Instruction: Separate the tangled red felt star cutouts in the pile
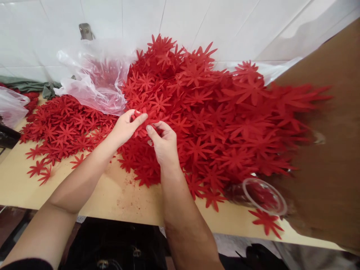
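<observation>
1. The big heap of star-shaped flower cutouts (213, 112) is a plain deep red with no print or pattern.
2. The flat spread of flower cutouts (64, 127) to the left is the same red.
3. The single flower cutout (143, 120) pinched between the left hand (126, 127) and the right hand (164, 144) is red too.
4. The clear plastic bag (95, 78) looks milky white, tinted pink where red pieces show through.
5. The tabletop (118, 195) is pale yellowish tan, dusted with small red specks.
6. The tiled wall (197, 18) is glossy white with thin grey joints.
7. The cardboard sheet (332, 150) is plain brown.
8. The round clear container (264, 195) shows red through it.
9. The crumpled cloth (30, 86) is dull grey-green.
</observation>
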Available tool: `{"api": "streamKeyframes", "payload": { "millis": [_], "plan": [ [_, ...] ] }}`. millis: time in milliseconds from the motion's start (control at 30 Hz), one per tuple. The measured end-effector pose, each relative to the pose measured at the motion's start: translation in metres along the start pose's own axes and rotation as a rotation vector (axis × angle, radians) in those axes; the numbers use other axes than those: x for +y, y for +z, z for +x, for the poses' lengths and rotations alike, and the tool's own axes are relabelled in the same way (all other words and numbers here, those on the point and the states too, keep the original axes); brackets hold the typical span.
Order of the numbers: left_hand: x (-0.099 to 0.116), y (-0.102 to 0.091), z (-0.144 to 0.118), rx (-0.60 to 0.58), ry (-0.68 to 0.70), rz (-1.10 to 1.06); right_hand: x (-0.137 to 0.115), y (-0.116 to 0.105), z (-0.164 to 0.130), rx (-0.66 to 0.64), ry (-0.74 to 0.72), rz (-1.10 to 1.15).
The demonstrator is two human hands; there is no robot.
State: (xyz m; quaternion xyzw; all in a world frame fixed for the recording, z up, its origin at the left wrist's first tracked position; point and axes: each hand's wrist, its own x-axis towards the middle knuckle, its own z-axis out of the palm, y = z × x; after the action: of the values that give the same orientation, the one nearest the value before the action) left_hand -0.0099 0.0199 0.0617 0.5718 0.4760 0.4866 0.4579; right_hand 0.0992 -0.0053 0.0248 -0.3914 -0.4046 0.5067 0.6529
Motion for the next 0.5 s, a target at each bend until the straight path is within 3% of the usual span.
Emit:
{"api": "streamKeyframes", "payload": {
  "millis": [100,267,500],
  "plan": [
    [-0.003,-0.002,0.000,-0.087,-0.082,-0.152,-0.001,-0.002,0.002,-0.002,0.024,0.050],
    [-0.002,-0.008,-0.001,-0.198,-0.139,-0.242,-0.004,-0.005,0.007,0.137,-0.003,0.152],
    [-0.006,-0.009,0.003,-0.062,-0.069,-0.070,-0.008,-0.003,0.005,0.220,0.012,0.162]
  ]
}}
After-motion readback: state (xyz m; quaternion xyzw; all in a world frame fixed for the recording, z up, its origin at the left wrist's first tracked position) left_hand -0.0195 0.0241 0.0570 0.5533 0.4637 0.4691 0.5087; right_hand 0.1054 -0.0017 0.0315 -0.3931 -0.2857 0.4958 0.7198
